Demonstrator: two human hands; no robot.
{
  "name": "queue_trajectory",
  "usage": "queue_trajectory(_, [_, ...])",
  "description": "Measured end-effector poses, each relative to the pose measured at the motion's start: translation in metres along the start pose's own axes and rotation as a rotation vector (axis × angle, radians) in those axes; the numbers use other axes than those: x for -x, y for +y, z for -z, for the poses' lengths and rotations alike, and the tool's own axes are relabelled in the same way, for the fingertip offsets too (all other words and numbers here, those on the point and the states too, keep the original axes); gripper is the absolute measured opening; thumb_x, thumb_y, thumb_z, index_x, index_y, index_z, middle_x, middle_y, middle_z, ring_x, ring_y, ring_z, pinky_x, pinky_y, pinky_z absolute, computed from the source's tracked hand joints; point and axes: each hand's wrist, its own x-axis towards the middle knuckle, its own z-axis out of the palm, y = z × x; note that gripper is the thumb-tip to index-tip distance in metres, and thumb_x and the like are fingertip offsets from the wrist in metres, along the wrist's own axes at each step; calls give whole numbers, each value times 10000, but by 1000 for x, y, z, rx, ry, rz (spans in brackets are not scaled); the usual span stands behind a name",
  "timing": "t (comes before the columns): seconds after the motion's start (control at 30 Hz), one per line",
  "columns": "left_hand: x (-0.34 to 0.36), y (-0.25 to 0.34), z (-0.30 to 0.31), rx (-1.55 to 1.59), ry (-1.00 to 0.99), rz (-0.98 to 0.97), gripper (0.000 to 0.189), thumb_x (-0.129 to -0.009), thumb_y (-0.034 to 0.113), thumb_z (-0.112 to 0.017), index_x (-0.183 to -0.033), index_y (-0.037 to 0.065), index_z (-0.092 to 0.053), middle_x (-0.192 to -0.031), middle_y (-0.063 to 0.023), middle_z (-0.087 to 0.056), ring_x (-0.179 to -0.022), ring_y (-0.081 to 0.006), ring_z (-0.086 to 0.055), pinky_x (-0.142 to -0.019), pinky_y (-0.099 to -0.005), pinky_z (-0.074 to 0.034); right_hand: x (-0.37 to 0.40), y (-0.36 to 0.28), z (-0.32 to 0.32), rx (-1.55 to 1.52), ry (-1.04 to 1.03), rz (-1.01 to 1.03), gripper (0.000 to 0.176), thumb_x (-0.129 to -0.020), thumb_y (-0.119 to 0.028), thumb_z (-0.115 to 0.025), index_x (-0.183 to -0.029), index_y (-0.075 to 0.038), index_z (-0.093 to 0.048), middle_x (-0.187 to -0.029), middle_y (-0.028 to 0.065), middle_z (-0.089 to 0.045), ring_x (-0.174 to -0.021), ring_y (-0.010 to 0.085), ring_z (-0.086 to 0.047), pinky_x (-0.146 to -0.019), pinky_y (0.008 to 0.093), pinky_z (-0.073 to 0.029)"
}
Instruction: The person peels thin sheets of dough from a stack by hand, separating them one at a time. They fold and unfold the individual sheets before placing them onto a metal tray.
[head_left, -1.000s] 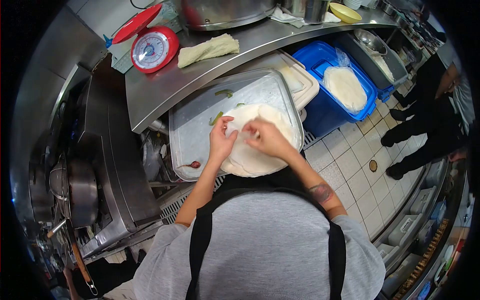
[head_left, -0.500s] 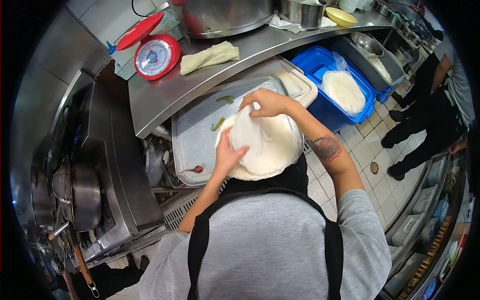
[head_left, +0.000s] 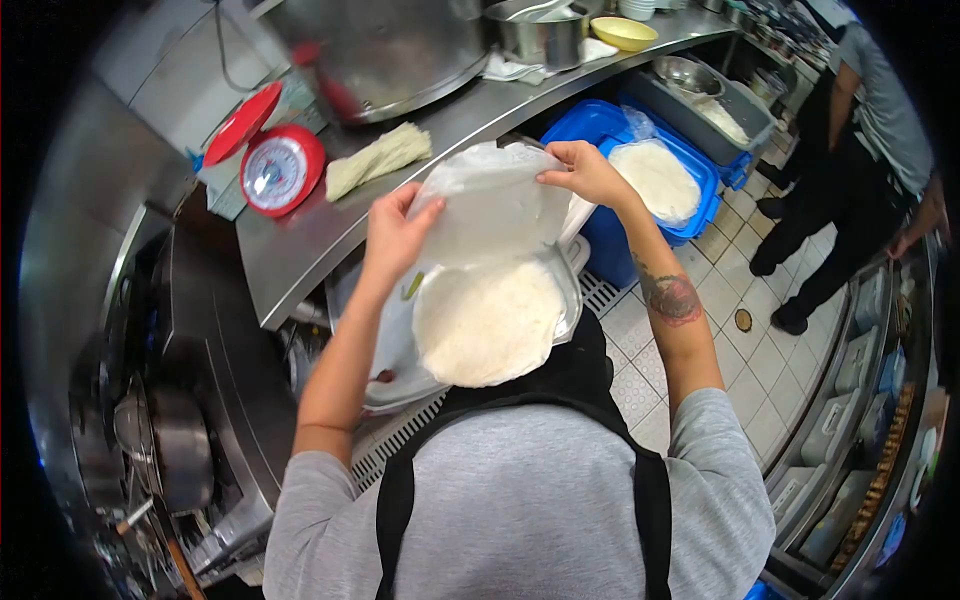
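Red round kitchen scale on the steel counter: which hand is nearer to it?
Left. The left hand grips one edge of the thin white sheet, beside the red kitchen scale; the right hand holds the opposite edge, near the blue plastic bin.

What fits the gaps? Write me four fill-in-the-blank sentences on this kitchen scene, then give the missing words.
1. The thin sheet is held up by ____ hands, the left hand and the right hand.
2. The kitchen scale on the steel counter is ____ in colour.
3. The bin behind the right hand is ____ in colour.
4. The bowl at the top is ____ in colour.

Missing words: both; red; blue; yellow.
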Motion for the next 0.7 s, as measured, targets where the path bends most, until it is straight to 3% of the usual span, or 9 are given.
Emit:
queue_trajectory(0.07, [-36, 23, -8, -73, -111, -82, 120, -838, 80, -654, -907, -18, -665, -763, 11, -648, -691, -42, -543, -632, -227, -447, 15, 4, 20, -142, 93, -40, 136, -782, -107, -708, -849, -4, -650, -758, 0, -634, -735, 71, -552, -680, 264, -464])
queue_trajectory(0.1, [-53, 34, -16, -75, -175, -92, 120, -836, 80, -655, -905, -18, -665, -762, 13, -647, -689, -42, -542, -632, -227, -445, 25, 7, 33, -123, 64, -83, 133, -824, -52, -677, -948, -19, -643, -860, -32, -629, -811, 48, -557, -754, 224, -462])
queue_trajectory(0.2, [-95, 64, -48, -43, -395, -75, 121, -837, 79, -649, -908, -17, -668, -758, 14, -646, -690, -48, -553, -634, -232, -452, 54, 32, 54, -232, 218, -91, 170, -821, -27, -672, -990, -12, -651, -936, -16, -655, -862, 56, -584, -789, 235, -471])
queue_trajectory(0.33, [-151, 52, -99, -135, -726, -45, 141, -850, 98, -638, -935, -8, -676, -777, 3, -655, -699, -63, -572, -649, -247, -468, 92, 68, 74, -431, 272, -113, 104, -807, -33, -661, -910, -12, -659, -827, -45, -620, -756, 35, -540, -702, 210, -446])
queue_trajectory(0.43, [-173, 52, -145, -57, -775, 78, 161, -861, 115, -634, -952, -10, -677, -807, -1, -657, -715, -67, -576, -662, -249, -468, 119, 96, 97, -273, 322, -230, 71, -846, -94, -656, -859, -27, -637, -767, -62, -582, -707, 30, -512, -646, 199, -421])
queue_trajectory(0.6, [-216, 36, -204, 19, -937, 70, 161, -875, 105, -606, -952, -23, -667, -779, 18, -621, -716, -59, -537, -686, -241, -446, 145, 119, 143, -410, 427, -275, 118, -895, -153, -627, -833, -56, -600, -758, -74, -558, -698, 11, -490, -629, 181, -396])
queue_trajectory(0.7, [-246, 18, -257, -21, -863, -22, 173, -854, 99, -595, -950, -28, -662, -769, -15, -632, -718, -88, -551, -698, -267, -454, 141, 148, 172, -418, 488, -291, 119, -918, -169, -600, -856, -68, -585, -767, -77, -562, -697, 4, -490, -629, 174, -396])
